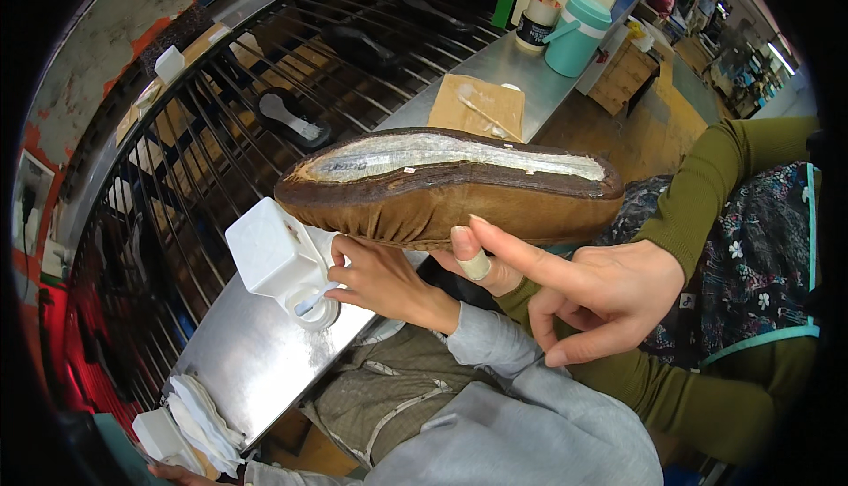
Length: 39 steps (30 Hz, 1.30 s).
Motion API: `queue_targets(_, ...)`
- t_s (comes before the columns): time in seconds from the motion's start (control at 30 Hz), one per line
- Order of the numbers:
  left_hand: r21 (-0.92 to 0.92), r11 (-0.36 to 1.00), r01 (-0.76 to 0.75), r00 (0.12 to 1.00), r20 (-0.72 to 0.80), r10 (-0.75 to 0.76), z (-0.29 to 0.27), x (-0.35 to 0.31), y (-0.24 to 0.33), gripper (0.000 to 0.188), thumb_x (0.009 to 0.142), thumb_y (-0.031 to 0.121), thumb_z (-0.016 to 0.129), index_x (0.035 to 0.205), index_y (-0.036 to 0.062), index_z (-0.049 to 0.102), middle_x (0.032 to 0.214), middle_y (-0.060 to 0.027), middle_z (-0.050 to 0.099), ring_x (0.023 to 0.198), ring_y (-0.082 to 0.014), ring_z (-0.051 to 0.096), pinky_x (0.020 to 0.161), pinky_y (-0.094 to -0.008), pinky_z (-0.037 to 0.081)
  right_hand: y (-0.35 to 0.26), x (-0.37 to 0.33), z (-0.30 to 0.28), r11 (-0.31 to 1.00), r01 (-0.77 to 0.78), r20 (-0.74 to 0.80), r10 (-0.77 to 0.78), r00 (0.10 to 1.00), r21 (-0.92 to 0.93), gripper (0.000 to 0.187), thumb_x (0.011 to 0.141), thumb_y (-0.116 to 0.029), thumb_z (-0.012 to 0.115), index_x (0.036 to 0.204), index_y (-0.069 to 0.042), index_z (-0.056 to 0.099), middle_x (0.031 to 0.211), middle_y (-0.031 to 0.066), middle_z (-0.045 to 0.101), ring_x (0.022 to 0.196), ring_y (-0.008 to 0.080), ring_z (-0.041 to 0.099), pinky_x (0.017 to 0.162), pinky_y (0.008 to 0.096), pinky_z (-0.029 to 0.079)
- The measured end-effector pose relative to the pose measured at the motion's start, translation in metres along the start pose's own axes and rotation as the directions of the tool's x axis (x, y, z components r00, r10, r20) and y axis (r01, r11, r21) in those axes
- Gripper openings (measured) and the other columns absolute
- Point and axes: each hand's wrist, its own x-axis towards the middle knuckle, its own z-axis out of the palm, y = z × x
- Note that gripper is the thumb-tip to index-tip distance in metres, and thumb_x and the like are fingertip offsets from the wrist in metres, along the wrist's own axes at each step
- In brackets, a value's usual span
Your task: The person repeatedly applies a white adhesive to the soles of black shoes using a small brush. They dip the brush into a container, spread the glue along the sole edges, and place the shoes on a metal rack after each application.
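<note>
A brown leather shoe upper on its last (450,208), its underside up with a whitish strip along it, is held from below by a co-worker's taped-finger hand (495,272). The same person's other hand (601,296) points at its side with the index finger. Below the toe end, my right hand (389,283) has its fingers bent in at the round dish of a white square container (274,248); what they pinch there is hidden. At the lower left edge, my left hand (181,475) is dark and mostly cut off, beside a white box (163,437).
A black metal rack (238,53) with several dark shoe soles runs along the left. On the metal bench (252,354) lie folded white cloths (203,411). Farther back are a brown board with a thin stick (477,106), a tape-topped can (537,22) and a teal jug (579,36).
</note>
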Motion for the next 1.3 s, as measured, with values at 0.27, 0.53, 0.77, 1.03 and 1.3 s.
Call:
queue_targets(0.27, 0.025, 1.0, -0.012, 0.999, -0.032, 0.013, -0.004, -0.002, 0.016, 0.123, 0.058, 0.06, 0.08, 0.155, 0.0059, 0.027, 0.164, -0.017, 0.021, 0.151, -0.0444, 0.01, 0.113, -0.0752, 0.01, -0.009, 0.008, -0.02, 0.993, 0.023, 0.131, -0.008, 0.991, -0.113, 0.019, 0.092, -0.017, 0.072, 0.101, 0.0, 0.07, 0.118, 0.0165, 0.061, 0.11, 0.0266, 0.06, 0.093, 0.0405, 0.051)
queue_targets(0.53, 0.029, 1.0, -0.012, 0.996, -0.083, 0.015, -0.017, -0.007, 0.038, 0.127, 0.054, 0.052, 0.086, 0.155, 0.0028, 0.027, 0.165, -0.019, 0.018, 0.152, -0.0446, 0.008, 0.117, -0.0736, 0.007, -0.011, 0.009, -0.014, 0.976, 0.113, -0.049, -0.124, 0.991, -0.184, 0.01, 0.072, -0.016, 0.076, 0.073, -0.008, 0.07, 0.093, 0.0063, 0.055, 0.098, 0.0235, 0.057, 0.087, 0.043, 0.043)
queue_targets(0.77, -0.01, 0.997, -0.071, 0.99, -0.126, 0.069, -0.042, -0.019, 0.077, 0.132, 0.051, 0.045, 0.092, 0.156, 0.0001, 0.026, 0.166, -0.0208, 0.016, 0.153, -0.0449, 0.006, 0.12, -0.0723, 0.005, -0.017, 0.007, 0.0, 0.961, 0.191, -0.018, -0.199, 0.98, -0.2, 0.012, 0.075, -0.02, 0.076, 0.076, -0.009, 0.072, 0.094, 0.0049, 0.057, 0.097, 0.022, 0.057, 0.093, 0.0431, 0.04)
queue_targets(1.03, -0.095, 0.991, -0.096, 0.987, -0.139, 0.083, -0.027, -0.023, 0.08, 0.137, 0.048, 0.037, 0.099, 0.156, -0.0029, 0.025, 0.167, -0.0228, 0.014, 0.154, -0.0452, 0.004, 0.123, -0.0708, 0.001, -0.024, 0.012, -0.002, 0.96, 0.115, -0.024, -0.126, 0.992, -0.255, 0.019, 0.071, -0.023, 0.086, 0.086, -0.015, 0.076, 0.097, 0.0009, 0.057, 0.091, 0.0189, 0.058, 0.089, 0.0412, 0.036)
queue_targets(1.3, 0.162, 0.987, 0.008, 1.0, 0.022, -0.012, -0.024, -0.024, 0.037, 0.12, 0.067, 0.049, 0.09, 0.156, -0.0041, 0.028, 0.161, -0.0249, 0.03, 0.149, -0.0475, 0.026, 0.123, -0.0713, 0.014, -0.034, 0.01, 0.001, 0.94, 0.079, -0.007, -0.086, 0.996, -0.333, 0.021, 0.07, -0.023, 0.088, 0.087, -0.014, 0.079, 0.096, 0.0015, 0.058, 0.087, 0.0194, 0.055, 0.086, 0.0386, 0.033)
